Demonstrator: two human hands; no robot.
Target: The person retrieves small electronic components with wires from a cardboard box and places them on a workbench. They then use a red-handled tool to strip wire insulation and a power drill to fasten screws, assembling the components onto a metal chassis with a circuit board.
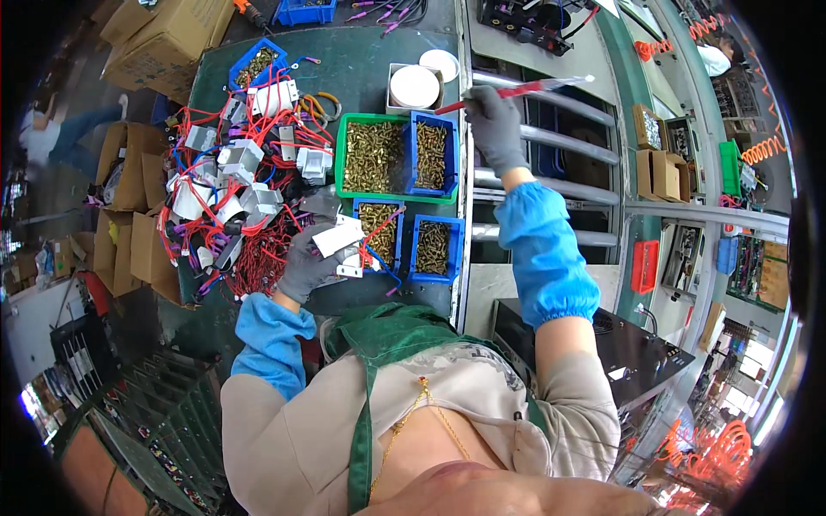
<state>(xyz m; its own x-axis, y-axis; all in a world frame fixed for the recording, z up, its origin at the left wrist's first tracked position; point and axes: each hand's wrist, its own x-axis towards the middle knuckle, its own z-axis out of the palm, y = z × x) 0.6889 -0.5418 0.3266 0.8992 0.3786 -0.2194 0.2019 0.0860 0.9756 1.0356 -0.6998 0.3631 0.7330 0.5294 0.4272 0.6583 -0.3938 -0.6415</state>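
Note:
My left hand [306, 265], in a grey glove, is closed round a white metal bracket part [339, 239] with red and blue wires trailing from it. The part is held above the near edge of the bench, beside a blue bin of small brass screws [379, 225]. Over the roller conveyor at the right, my gloved right hand [496, 129] grips a slim red-handled tool with a pale tip [527, 88]; the tip's exact kind is unclear. Left of that hand stand a green tray [341, 163] of brass screws and an open box with a round white container [415, 86].
A tangled heap of wired white parts [241, 163] covers the bench's left side, with orange-handled pliers [322, 107] at its edge. More blue screw bins [435, 249] stand nearby. Metal rollers [568, 144] run along the right. Cardboard boxes [146, 249] and a person [69, 142] are at the left.

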